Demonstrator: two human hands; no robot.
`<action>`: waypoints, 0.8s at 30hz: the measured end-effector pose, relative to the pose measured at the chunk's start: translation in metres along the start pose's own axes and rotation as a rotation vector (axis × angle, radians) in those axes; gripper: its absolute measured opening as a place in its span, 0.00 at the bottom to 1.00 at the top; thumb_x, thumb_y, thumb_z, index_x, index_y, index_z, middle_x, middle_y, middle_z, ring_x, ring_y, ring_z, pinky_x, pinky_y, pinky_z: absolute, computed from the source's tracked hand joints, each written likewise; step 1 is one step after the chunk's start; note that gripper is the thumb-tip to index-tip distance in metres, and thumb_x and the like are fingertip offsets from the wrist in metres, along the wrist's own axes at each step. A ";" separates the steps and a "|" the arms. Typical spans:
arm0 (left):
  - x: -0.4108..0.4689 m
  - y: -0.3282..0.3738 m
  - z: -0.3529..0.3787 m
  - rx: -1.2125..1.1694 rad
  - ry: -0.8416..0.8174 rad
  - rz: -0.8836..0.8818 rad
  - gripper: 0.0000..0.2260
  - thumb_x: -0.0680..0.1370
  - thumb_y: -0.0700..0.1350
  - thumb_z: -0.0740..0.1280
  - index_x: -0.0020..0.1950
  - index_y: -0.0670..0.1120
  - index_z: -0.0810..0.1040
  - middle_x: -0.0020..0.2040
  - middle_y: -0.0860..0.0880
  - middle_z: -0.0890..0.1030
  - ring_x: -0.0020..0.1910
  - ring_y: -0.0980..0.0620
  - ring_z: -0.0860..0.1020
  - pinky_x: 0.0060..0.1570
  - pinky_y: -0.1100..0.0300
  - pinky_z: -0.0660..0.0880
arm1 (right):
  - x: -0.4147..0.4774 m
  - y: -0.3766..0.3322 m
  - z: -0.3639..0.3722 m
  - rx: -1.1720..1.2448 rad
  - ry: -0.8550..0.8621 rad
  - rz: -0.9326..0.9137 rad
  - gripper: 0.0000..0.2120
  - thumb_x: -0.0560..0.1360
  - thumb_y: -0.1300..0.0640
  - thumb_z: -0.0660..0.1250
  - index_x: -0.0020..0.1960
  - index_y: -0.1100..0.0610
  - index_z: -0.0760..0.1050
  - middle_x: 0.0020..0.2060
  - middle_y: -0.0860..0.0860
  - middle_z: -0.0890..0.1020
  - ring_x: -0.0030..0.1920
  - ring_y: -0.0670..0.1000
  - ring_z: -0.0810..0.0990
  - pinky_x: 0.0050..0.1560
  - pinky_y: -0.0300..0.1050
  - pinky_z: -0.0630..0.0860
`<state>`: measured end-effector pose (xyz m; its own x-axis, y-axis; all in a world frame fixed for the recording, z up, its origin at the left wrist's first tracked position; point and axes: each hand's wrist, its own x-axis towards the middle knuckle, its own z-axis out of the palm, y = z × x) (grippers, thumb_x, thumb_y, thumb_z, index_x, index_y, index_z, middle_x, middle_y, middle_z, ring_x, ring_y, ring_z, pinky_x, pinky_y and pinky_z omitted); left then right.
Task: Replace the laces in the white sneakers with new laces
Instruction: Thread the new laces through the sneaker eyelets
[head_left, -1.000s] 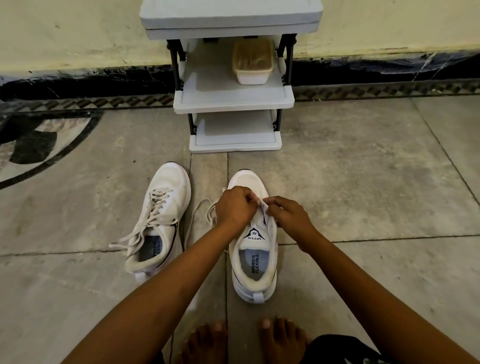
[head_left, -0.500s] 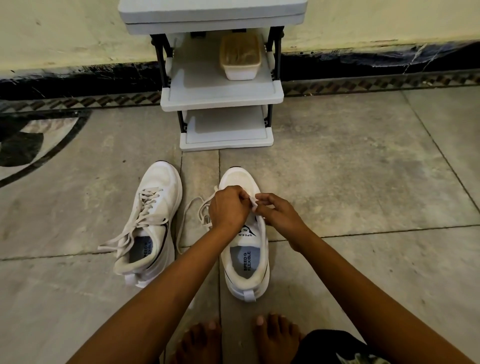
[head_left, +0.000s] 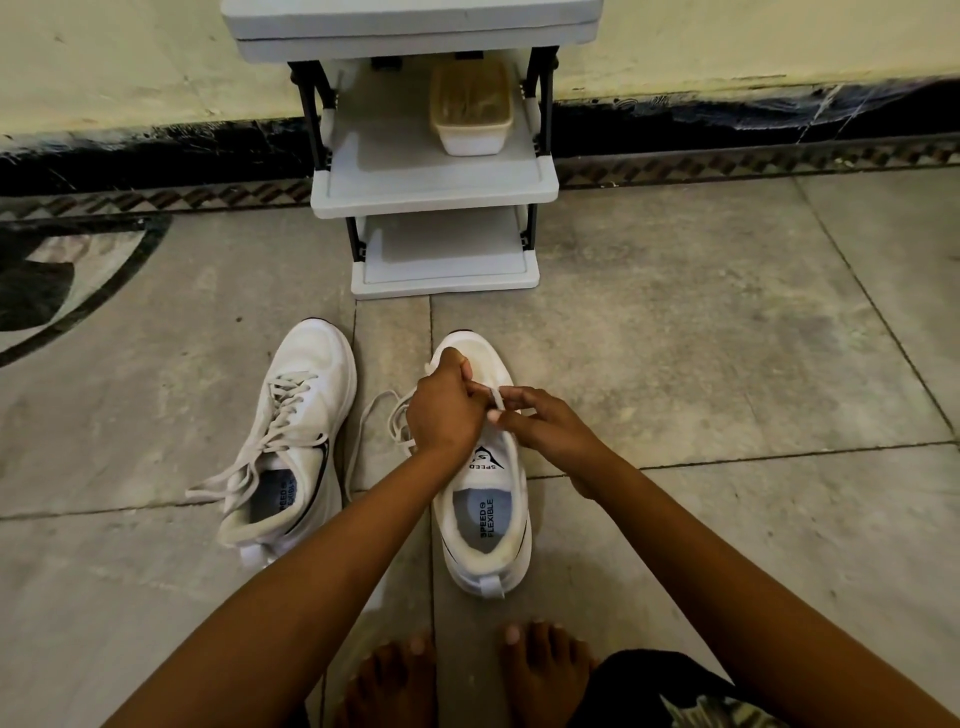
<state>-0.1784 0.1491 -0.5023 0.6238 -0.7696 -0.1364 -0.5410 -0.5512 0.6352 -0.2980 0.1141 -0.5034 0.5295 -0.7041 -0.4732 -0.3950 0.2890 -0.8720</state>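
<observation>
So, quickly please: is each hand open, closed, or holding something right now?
Left hand: closed, gripping the lace above the sneaker.
Right hand: closed, pinching the same lace.

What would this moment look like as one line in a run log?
step: lace worked on right-side sneaker | left hand: holds lace | right hand: pinches lace | left-side sneaker: laced, untouched

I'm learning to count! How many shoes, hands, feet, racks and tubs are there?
White sneakers: 2
Hands: 2, left hand and right hand, both pinching the lace
Bare feet: 2
Shelf rack: 1
Tub: 1
Total: 8
</observation>
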 end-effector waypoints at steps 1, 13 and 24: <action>-0.001 0.001 0.001 0.045 0.012 0.015 0.08 0.73 0.42 0.66 0.45 0.47 0.67 0.44 0.44 0.80 0.44 0.42 0.78 0.41 0.53 0.71 | -0.001 0.000 0.000 -0.005 0.001 -0.001 0.21 0.75 0.52 0.68 0.67 0.55 0.72 0.60 0.51 0.74 0.59 0.52 0.75 0.63 0.49 0.73; -0.002 0.000 -0.004 -0.058 -0.073 -0.007 0.09 0.73 0.38 0.65 0.40 0.50 0.68 0.42 0.50 0.82 0.46 0.47 0.79 0.44 0.55 0.73 | -0.001 0.002 0.002 -0.030 0.040 -0.010 0.21 0.74 0.53 0.69 0.66 0.54 0.71 0.61 0.51 0.73 0.57 0.50 0.76 0.63 0.48 0.73; 0.000 -0.007 -0.002 -0.045 -0.006 0.107 0.09 0.73 0.39 0.66 0.43 0.48 0.66 0.38 0.51 0.79 0.41 0.48 0.77 0.37 0.58 0.67 | -0.002 0.000 0.004 -0.126 0.067 -0.031 0.22 0.73 0.50 0.69 0.66 0.52 0.72 0.58 0.47 0.73 0.50 0.45 0.76 0.59 0.45 0.74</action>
<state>-0.1733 0.1539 -0.5049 0.5605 -0.8252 -0.0702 -0.5784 -0.4506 0.6800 -0.2959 0.1179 -0.5030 0.4936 -0.7540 -0.4334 -0.4723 0.1860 -0.8616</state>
